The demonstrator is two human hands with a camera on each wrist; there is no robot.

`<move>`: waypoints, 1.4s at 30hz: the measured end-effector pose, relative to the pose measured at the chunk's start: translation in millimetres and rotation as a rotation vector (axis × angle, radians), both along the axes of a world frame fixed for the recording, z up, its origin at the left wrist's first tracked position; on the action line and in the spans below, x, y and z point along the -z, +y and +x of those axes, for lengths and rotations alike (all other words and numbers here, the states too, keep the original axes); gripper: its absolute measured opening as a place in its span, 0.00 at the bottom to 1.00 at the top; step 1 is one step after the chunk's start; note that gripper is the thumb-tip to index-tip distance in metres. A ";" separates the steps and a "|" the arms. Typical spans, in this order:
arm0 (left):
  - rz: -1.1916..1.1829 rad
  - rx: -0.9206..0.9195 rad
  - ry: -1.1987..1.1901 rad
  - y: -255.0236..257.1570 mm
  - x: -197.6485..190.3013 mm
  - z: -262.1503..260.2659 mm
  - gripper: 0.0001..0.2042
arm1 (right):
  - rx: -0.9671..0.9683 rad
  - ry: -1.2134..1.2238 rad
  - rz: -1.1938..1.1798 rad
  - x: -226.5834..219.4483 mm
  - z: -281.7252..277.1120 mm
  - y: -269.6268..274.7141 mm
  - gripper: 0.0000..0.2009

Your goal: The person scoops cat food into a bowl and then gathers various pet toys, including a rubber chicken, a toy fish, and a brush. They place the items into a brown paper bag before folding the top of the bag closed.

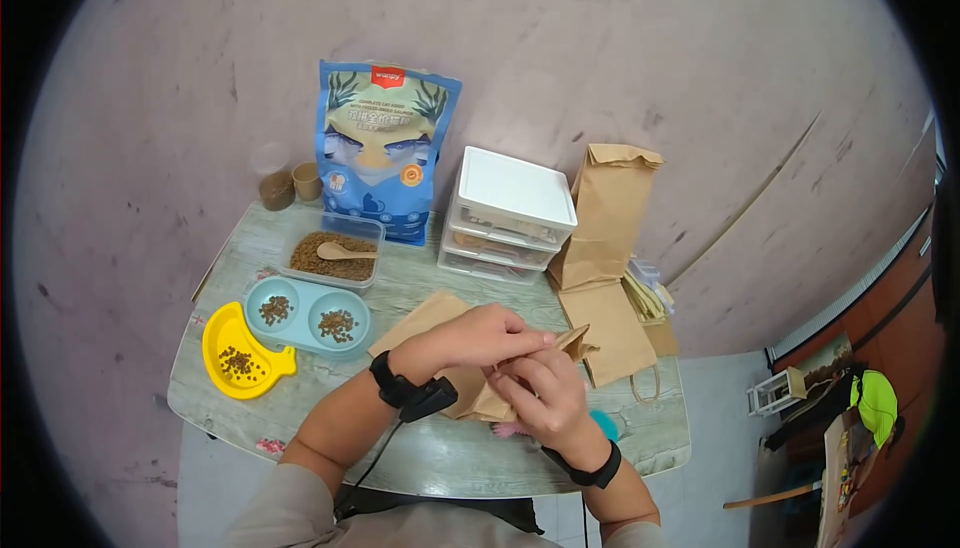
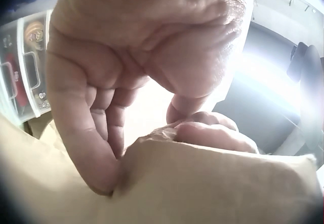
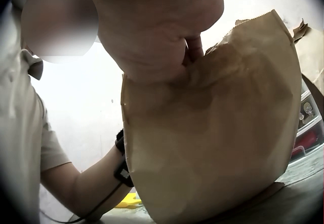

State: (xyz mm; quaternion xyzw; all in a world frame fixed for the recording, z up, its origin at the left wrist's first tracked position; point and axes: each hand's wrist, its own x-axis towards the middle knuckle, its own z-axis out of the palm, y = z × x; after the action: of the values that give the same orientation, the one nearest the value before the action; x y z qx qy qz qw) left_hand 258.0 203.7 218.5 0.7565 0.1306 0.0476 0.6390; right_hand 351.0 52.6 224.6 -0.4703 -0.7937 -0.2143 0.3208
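Both hands are at the top edge of a brown paper bag (image 3: 212, 138), which stands upright close in front of the body. My left hand (image 1: 490, 336) pinches the paper at the rim, its fingers bent down over the edge in the left wrist view. Beside it, my right hand (image 1: 548, 398) grips the same rim with curled fingers. Creased paper shows around the fingertips. The hands and forearms hide much of the bag in the head view. Flat brown paper (image 1: 425, 320) lies on the table beyond the left wrist.
A blue pet food bag (image 1: 385, 153), a kibble tub (image 1: 310, 260) with a wooden spoon, a light-blue double bowl (image 1: 308, 314) and a yellow bowl (image 1: 215, 338) are at left. White drawers (image 1: 515, 188) stand behind; more paper bags (image 1: 612, 213) are right. A person (image 1: 878, 403) is far right.
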 end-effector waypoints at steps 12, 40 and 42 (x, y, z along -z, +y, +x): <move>0.123 0.098 -0.121 2.3 17.3 6.5 0.16 | 0.004 -0.068 0.000 6.8 -7.4 -9.5 0.19; 0.467 -0.297 -0.461 -16.0 -23.4 -26.6 0.08 | 0.408 0.403 -0.615 -14.3 -8.1 -31.4 0.19; 0.444 -0.414 -0.441 -17.2 -33.4 -36.8 0.08 | 0.493 0.353 -0.705 -11.2 -5.1 -35.6 0.20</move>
State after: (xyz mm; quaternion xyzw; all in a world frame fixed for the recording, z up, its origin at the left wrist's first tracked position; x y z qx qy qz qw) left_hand 221.2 186.6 251.9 0.8058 0.1268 0.3647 0.4489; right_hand 345.9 17.0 235.9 -0.7546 -0.6159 0.0817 0.2110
